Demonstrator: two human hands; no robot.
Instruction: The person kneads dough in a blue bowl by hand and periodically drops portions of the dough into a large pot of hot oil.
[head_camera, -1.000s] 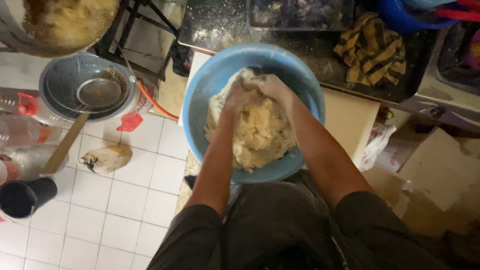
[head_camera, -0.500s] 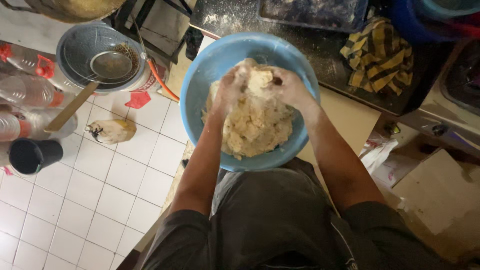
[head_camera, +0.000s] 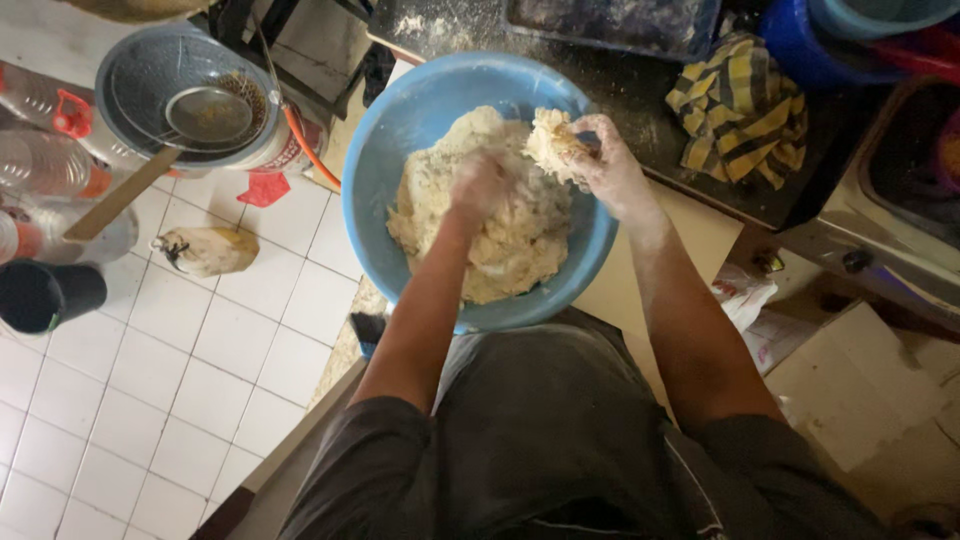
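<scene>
Pale dough (head_camera: 490, 240) fills your blue bowl (head_camera: 400, 130) — left hand (head_camera: 478, 185) pressed in, right hand (head_camera: 610, 165) pinching a lump (head_camera: 548, 142); fold it centreward.

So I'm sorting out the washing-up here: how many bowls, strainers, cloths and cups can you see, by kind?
Big blue bowl with dough: 1
Grey bowl on the floor: 1
Ladle strainer inside the grey bowl: 1
Striped yellow cloth: 1
Black cup: 1
Total: 5
</scene>
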